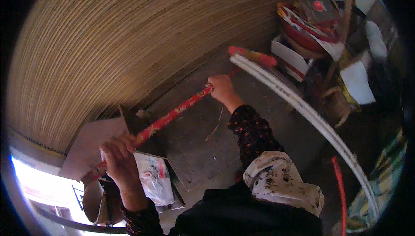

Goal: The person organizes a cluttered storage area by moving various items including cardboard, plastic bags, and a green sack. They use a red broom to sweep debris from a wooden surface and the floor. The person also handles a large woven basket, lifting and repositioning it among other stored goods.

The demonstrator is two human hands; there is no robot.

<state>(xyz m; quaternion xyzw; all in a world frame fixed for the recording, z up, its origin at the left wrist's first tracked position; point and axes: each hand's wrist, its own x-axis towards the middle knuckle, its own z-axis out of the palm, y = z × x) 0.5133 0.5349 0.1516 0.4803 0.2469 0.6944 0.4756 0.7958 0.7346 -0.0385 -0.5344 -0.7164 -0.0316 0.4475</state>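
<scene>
Both my hands grip a slim red pole with a printed flower-like pattern, held slantwise before me. My left hand is closed around its lower left part, and a short stretch shows past the fist. Higher up, my right hand is wrapped around the pole. Beyond that hand the pole runs thin and blurred towards a red patterned piece; whether the two join cannot be told. Close to this piece lies the upper end of a bundle of long white strips, apart from both hands.
A ribbed tan surface rises on the left and far side. Upper right, a red basin of goods stands above a white box, near a wicker basket. A plastic-wrapped package and a metal vessel are lower left.
</scene>
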